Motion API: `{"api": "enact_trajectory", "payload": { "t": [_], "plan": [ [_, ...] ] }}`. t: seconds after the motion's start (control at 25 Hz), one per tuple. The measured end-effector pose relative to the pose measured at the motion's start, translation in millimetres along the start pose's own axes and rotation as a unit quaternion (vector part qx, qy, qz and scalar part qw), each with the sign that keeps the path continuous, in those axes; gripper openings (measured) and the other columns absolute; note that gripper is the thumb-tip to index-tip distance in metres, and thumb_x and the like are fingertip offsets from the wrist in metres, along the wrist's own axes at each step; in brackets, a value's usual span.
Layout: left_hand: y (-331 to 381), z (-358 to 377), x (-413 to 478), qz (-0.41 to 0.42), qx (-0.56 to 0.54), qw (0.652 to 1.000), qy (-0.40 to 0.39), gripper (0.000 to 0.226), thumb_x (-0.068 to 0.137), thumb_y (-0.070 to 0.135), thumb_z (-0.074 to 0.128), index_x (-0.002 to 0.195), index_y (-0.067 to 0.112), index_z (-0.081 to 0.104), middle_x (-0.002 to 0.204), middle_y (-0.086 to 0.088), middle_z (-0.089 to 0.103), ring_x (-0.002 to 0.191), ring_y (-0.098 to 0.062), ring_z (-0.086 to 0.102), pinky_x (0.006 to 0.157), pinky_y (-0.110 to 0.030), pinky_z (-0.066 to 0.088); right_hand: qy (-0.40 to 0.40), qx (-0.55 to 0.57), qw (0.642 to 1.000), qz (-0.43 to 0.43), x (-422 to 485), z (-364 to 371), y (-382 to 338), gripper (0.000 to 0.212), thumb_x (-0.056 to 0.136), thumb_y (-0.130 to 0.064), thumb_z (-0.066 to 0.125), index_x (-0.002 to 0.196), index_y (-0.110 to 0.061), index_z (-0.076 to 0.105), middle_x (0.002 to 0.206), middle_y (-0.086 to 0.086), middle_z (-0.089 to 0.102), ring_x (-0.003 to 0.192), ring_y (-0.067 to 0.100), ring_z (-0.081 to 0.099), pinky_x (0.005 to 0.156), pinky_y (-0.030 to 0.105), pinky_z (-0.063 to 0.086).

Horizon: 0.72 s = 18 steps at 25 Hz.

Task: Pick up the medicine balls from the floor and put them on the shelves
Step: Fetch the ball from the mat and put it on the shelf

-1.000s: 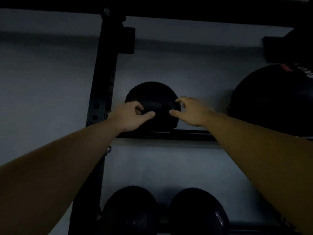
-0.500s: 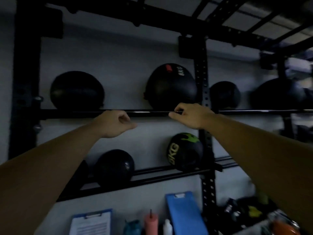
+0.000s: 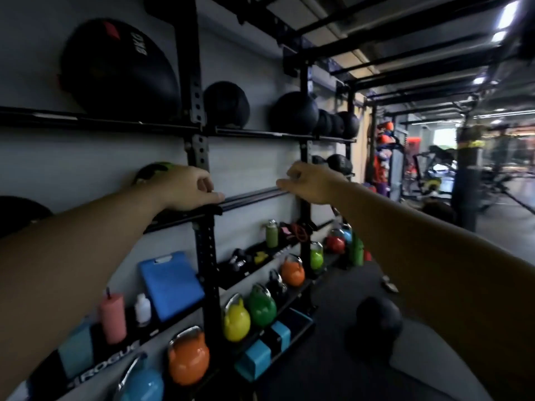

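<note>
Left hand (image 3: pixel 188 188) and right hand (image 3: pixel 307 182) held apart, both empty, fingers loosely curled, near middle shelf rail (image 3: pixel 252 196); black medicine ball (image 3: pixel 379 316) on floor beside rack (image 3: pixel 206 250).

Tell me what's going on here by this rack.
A person faces a gym wall rack with both arms stretched out. The left hand and right hand are by the middle shelf rail, holding nothing. Black medicine balls sit on the upper shelf; one black ball lies on the floor, not yet shelved.
</note>
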<state>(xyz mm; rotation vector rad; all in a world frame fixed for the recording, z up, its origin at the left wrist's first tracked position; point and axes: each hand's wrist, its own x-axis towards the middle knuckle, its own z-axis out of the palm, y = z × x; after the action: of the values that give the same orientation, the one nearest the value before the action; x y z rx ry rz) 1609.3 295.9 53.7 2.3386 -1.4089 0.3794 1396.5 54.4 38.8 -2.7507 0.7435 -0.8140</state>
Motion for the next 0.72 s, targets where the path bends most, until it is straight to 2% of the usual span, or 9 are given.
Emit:
{"api": "enact_trajectory", "payload": {
  "t": [0.12, 0.2, 0.28, 0.4, 0.52, 0.56, 0.64, 0.72],
  "plan": [
    [50.0, 37.5, -15.8, 0.062, -0.048, 0.996, -0.045, 0.047, 0.077, 0.078, 0.072, 0.094, 0.035, 0.068, 0.101, 0.010, 0.071, 0.093, -0.016, 0.068, 0.086, -0.042, 0.058, 0.011, -0.001, 0.997, 0.070, -69.9, -6.5, 24.7, 0.074, 0.072, -0.091, 0.050, 0.123, -0.038, 0.062, 0.112, -0.001, 0.067, 0.092, 0.024, 0.067, 0.075, 0.031, 0.049],
    [85.1, 67.7, -30.8, 0.096, -0.053, 0.991, -0.080, 0.047, 0.078, 0.080, 0.070, 0.096, 0.037, 0.067, 0.103, 0.012, 0.071, 0.098, -0.018, 0.067, 0.089, -0.044, 0.057, -0.010, -0.019, 0.994, 0.110, -119.3, -3.4, 37.6, 0.087, 0.063, -0.095, 0.042, 0.125, -0.038, 0.062, 0.117, 0.000, 0.070, 0.101, 0.027, 0.068, 0.084, 0.035, 0.054],
    [119.4, 97.1, -47.6, 0.133, -0.069, 0.984, -0.097, 0.051, 0.075, 0.082, 0.068, 0.095, 0.036, 0.068, 0.102, 0.013, 0.073, 0.095, -0.015, 0.067, 0.087, -0.040, 0.057, -0.019, -0.030, 0.989, 0.146, -166.9, -1.0, 51.8, 0.092, 0.058, -0.098, 0.036, 0.122, -0.038, 0.063, 0.117, 0.000, 0.070, 0.107, 0.028, 0.067, 0.083, 0.035, 0.053],
    [173.9, 135.9, -76.5, 0.175, -0.094, 0.972, -0.128, 0.049, 0.074, 0.079, 0.072, 0.096, 0.035, 0.068, 0.099, 0.015, 0.072, 0.088, -0.007, 0.065, 0.074, -0.029, 0.052, -0.013, -0.039, 0.978, 0.206, -239.7, -5.3, 78.4, 0.090, 0.055, -0.097, 0.036, 0.120, -0.041, 0.063, 0.123, 0.003, 0.070, 0.111, 0.030, 0.067, 0.087, 0.035, 0.052],
    [236.1, 166.0, -100.6, 0.210, -0.115, 0.958, -0.160, 0.043, 0.078, 0.071, 0.076, 0.095, 0.032, 0.068, 0.099, 0.009, 0.073, 0.090, -0.015, 0.068, 0.082, -0.035, 0.056, -0.027, -0.054, 0.966, 0.250, -307.0, -17.8, 113.0, 0.082, 0.054, -0.098, 0.037, 0.113, -0.045, 0.060, 0.116, 0.001, 0.072, 0.108, 0.028, 0.068, 0.090, 0.037, 0.054],
    [257.5, 174.9, -106.8, 0.219, -0.121, 0.954, -0.166, 0.042, 0.078, 0.071, 0.076, 0.091, 0.032, 0.067, 0.097, 0.010, 0.073, 0.088, -0.014, 0.068, 0.081, -0.035, 0.056, -0.028, -0.063, 0.962, 0.263, -325.8, -22.7, 126.8, 0.080, 0.057, -0.098, 0.037, 0.113, -0.045, 0.059, 0.117, -0.002, 0.071, 0.110, 0.027, 0.067, 0.093, 0.038, 0.053],
    [302.8, 192.4, -117.8, 0.230, -0.120, 0.951, -0.167, 0.042, 0.077, 0.074, 0.076, 0.081, 0.035, 0.061, 0.087, 0.016, 0.066, 0.078, -0.005, 0.061, 0.064, -0.027, 0.047, -0.030, -0.081, 0.954, 0.287, -360.3, -35.3, 158.9, 0.083, 0.061, -0.096, 0.038, 0.119, -0.041, 0.061, 0.123, -0.003, 0.068, 0.118, 0.029, 0.062, 0.096, 0.041, 0.051],
    [352.7, 213.3, -125.8, 0.239, -0.124, 0.947, -0.173, 0.043, 0.077, 0.075, 0.076, 0.077, 0.037, 0.057, 0.081, 0.020, 0.060, 0.072, 0.001, 0.055, 0.056, -0.022, 0.038, -0.028, -0.079, 0.948, 0.307, -394.3, -49.7, 201.2, 0.084, 0.064, -0.094, 0.041, 0.123, -0.039, 0.062, 0.119, -0.005, 0.065, 0.117, 0.029, 0.061, 0.090, 0.039, 0.051]
  ]
}}
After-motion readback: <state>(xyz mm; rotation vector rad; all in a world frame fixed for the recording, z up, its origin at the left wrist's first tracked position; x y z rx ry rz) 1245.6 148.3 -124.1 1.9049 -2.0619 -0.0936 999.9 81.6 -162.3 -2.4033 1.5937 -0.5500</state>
